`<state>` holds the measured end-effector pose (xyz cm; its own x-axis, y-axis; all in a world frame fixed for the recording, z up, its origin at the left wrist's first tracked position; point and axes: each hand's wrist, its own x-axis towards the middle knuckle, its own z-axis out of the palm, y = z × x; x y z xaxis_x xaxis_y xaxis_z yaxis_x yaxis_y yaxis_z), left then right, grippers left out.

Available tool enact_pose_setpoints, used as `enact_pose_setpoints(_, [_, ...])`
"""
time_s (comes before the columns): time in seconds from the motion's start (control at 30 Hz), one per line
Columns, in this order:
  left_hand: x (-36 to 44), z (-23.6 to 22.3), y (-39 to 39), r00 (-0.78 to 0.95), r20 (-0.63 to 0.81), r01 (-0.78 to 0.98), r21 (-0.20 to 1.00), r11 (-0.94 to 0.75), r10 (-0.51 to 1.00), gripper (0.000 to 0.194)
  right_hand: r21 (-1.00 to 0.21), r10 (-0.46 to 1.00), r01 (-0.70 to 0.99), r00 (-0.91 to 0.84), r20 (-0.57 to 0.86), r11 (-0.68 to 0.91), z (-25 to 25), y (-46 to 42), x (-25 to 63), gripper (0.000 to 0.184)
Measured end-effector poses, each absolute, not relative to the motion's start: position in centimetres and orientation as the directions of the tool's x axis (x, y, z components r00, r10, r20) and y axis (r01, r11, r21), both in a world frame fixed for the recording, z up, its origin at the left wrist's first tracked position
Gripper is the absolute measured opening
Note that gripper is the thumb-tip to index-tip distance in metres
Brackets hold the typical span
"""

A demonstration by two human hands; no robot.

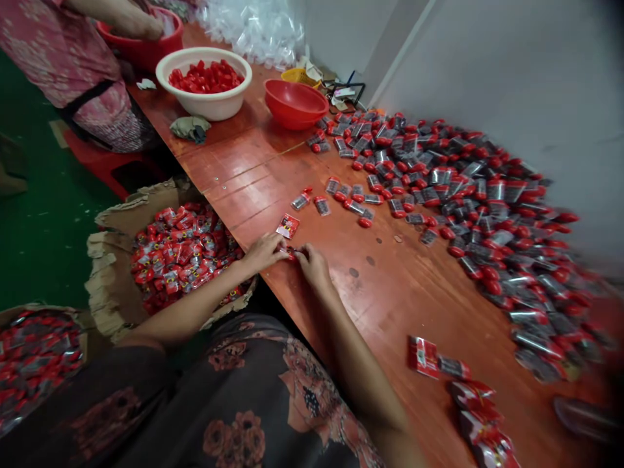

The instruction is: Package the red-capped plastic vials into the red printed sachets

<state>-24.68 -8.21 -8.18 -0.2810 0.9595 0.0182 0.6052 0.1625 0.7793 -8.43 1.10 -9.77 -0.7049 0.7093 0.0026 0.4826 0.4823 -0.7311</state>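
Near the table's front edge, my left hand (267, 252) and my right hand (314, 265) meet with bent fingers around a small red-and-dark item (290, 254). My fingers cover most of it, so its exact kind is hidden. Just beyond my left fingertips lies a flat red printed packet (287, 225). Farther off are two loose clear containers with red caps (301, 199) and dark contents. A big heap of similar red-capped containers (439, 172) spreads along the wall side of the table.
Left of the table, a torn cardboard box (110, 286) holds many wrapped red packets. Farther back are a white basin (209, 104) of red caps, a red bowl (296, 104) and a co-worker's arm (121, 18). A red packet strip (482, 422) lies at lower right.
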Motion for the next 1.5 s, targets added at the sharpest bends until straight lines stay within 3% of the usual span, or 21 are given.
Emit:
enact_pose_setpoints(0.1, [-24.7, -7.3, -6.9, -0.198, -0.074, 0.414, 0.897, 0.152, 0.977, 0.032, -0.750, 0.646, 0.414, -0.763, 0.022, 0.515, -8.2, 2.2, -7.4, 0.017])
enact_pose_setpoints(0.2, [-24.1, -6.8, -5.2, -0.032, -0.190, 0.302, 0.934, 0.191, 0.981, 0.021, -0.789, 0.586, 0.336, -0.810, 0.037, 0.515, -6.6, 3.3, -6.2, 0.019])
enact_pose_setpoints(0.27, [-23.5, -6.7, -4.3, -0.015, -0.226, 0.230, 0.947, 0.223, 0.974, 0.011, -0.843, 0.565, 0.291, -0.825, 0.019, 0.453, -6.0, 4.2, -5.7, 0.022])
enact_pose_setpoints(0.33, [-22.9, -6.6, -3.7, -0.049, -0.273, 0.103, 0.956, 0.276, 0.961, 0.007, -0.873, 0.598, 0.288, -0.802, 0.005, 0.394, -6.0, 5.7, -5.8, 0.026])
enact_pose_setpoints(0.43, [-22.1, -6.3, -3.2, -0.150, -0.386, -0.219, 0.911, 0.350, 0.910, 0.017, -0.855, 0.734, 0.360, -0.679, 0.035, 0.374, -7.0, 8.9, -7.4, 0.031])
enact_pose_setpoints(0.57, [-21.2, -5.6, -2.9, -0.337, -0.486, -0.509, 0.815, 0.278, 0.806, 0.027, -0.808, 0.861, 0.458, -0.496, 0.113, 0.370, -9.4, 13.4, -11.1, 0.042])
enact_pose_setpoints(0.73, [-20.3, -5.4, -3.0, -0.440, -0.542, -0.570, 0.784, 0.244, 0.716, 0.033, -0.614, 0.791, 0.574, -0.596, 0.139, 0.541, -11.3, 13.8, -12.1, 0.041])
enact_pose_setpoints(0.97, [-19.1, -5.5, -2.7, -0.470, -0.596, -0.654, 0.731, 0.197, 0.652, 0.033, -0.632, 0.817, 0.610, -0.573, 0.065, 0.479, -10.5, 8.6, -3.2, 0.033])
enact_pose_setpoints(1.13, [-17.7, -5.6, -1.5, -0.275, -0.650, -0.784, 0.578, 0.226, 0.709, 0.013, -0.803, 0.895, 0.555, -0.441, -0.065, 0.215, -9.9, 4.8, 1.7, 0.040])
enact_pose_setpoints(1.27, [-16.3, -5.2, -0.9, -0.220, -0.696, -0.820, 0.511, 0.257, 0.683, 0.011, -0.957, 0.928, 0.290, -0.357, -0.110, -0.002, -7.9, 0.9, 2.5, 0.038])
enact_pose_setpoints(1.37, [-15.0, -4.8, -0.8, -0.225, -0.678, -0.815, 0.524, 0.245, 0.700, 0.005, -0.986, 0.937, 0.100, -0.311, -0.155, -0.130, -6.2, -1.7, 2.1, 0.041])
enact_pose_setpoints(1.5, [-13.6, -4.5, -0.8, -0.239, -0.651, -0.802, 0.550, 0.231, 0.721, 0.013, -0.983, 0.949, 0.052, -0.256, -0.183, -0.176, -5.5, -2.7, 1.9, 0.041])
